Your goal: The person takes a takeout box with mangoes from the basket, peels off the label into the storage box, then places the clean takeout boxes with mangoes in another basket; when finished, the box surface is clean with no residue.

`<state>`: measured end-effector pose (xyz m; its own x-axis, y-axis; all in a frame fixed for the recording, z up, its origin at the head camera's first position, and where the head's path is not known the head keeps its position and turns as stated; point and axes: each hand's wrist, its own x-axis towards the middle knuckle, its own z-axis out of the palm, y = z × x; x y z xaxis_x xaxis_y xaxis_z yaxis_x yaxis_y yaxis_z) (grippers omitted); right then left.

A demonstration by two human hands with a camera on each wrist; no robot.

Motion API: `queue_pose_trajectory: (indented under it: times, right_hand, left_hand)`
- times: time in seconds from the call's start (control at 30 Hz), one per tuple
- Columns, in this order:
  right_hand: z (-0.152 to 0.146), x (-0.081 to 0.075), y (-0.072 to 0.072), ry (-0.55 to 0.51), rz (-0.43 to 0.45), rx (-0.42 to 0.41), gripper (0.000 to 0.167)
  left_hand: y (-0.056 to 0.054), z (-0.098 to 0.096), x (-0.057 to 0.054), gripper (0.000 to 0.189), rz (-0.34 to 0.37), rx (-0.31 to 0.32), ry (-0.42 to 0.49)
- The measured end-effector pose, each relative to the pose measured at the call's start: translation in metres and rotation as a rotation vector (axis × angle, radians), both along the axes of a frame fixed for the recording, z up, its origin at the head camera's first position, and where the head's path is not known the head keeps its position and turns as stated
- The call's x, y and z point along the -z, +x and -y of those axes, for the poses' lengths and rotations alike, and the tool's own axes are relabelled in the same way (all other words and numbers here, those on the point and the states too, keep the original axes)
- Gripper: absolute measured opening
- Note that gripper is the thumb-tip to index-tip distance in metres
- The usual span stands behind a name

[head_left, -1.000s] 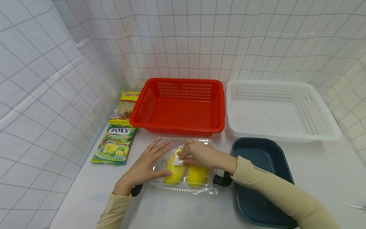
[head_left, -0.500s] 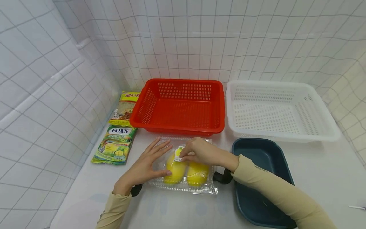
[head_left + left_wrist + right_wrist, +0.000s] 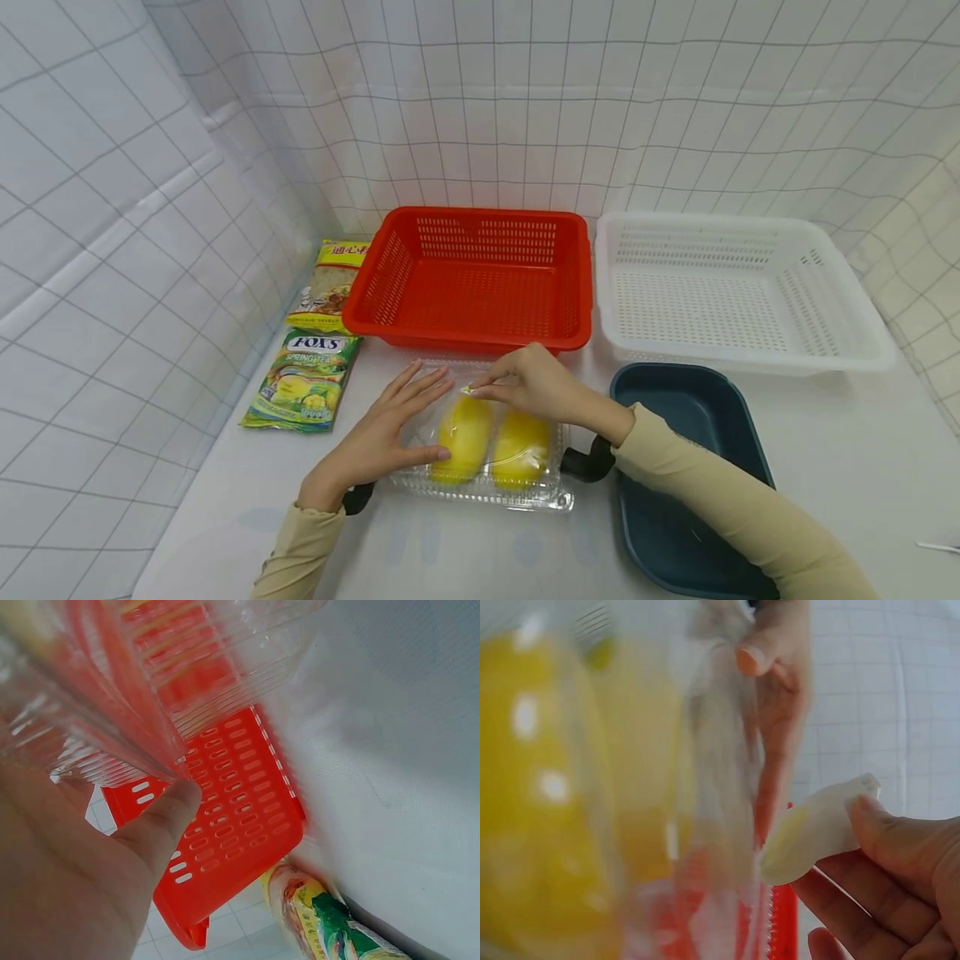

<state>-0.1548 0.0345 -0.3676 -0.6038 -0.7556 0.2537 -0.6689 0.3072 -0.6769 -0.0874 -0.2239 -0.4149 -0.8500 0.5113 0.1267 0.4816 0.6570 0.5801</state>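
Observation:
A clear plastic clamshell box [image 3: 491, 497] lies on the white table with two yellow fruits inside, the left fruit [image 3: 462, 437] and the right fruit [image 3: 519, 454]; they look like mangoes. My left hand [image 3: 378, 437] rests on the box's left side, fingers spread and straight. Above the lid, my right hand [image 3: 547, 387] pinches a white and yellow sticker [image 3: 817, 829] between thumb and fingers. The sticker is bent up from the lid; its far end appears to touch the plastic in the right wrist view. In the left wrist view, the left thumb [image 3: 169, 814] lies against the box's ribbed edge.
Behind the box stand a red basket [image 3: 480, 340] and a white basket [image 3: 712, 354]. A dark blue tray [image 3: 675, 375] sits right, under the right forearm. At left lie a green Fox's candy bag [image 3: 303, 379] and a yellow food packet [image 3: 326, 292].
My right hand has risen slightly and moved away from me, peeling the sticker up from the lid so its printed face no longer shows in the head view. The left hand has stayed put.

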Motion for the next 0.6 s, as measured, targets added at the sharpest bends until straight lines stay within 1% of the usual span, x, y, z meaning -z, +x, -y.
queue_pose_trajectory:
  times: [0.13, 0.3, 0.4, 0.5, 0.6]
  right_hand:
    - [-0.011, -0.005, -0.004, -0.081, 0.019, 0.062, 0.016]
    - [-0.037, -0.015, -0.002, -0.136, 0.083, 0.143, 0.017]
    - [-0.055, -0.020, 0.001, -0.148, 0.112, 0.202, 0.016]
    - [-0.072, -0.023, 0.003, -0.142, 0.141, 0.254, 0.016]
    - [-0.089, -0.025, 0.004, -0.133, 0.175, 0.288, 0.016]
  left_hand:
    - [-0.001, 0.000, 0.001, 0.083, -0.005, 0.001, -0.009]
    - [-0.002, -0.002, 0.000, 0.083, -0.015, 0.010, 0.002]
    - [-0.002, -0.002, 0.000, 0.083, -0.016, 0.010, -0.003]
    - [-0.002, -0.002, -0.001, 0.084, -0.002, 0.005, -0.008]
    - [-0.001, -0.002, -0.001, 0.084, 0.011, -0.004, -0.009]
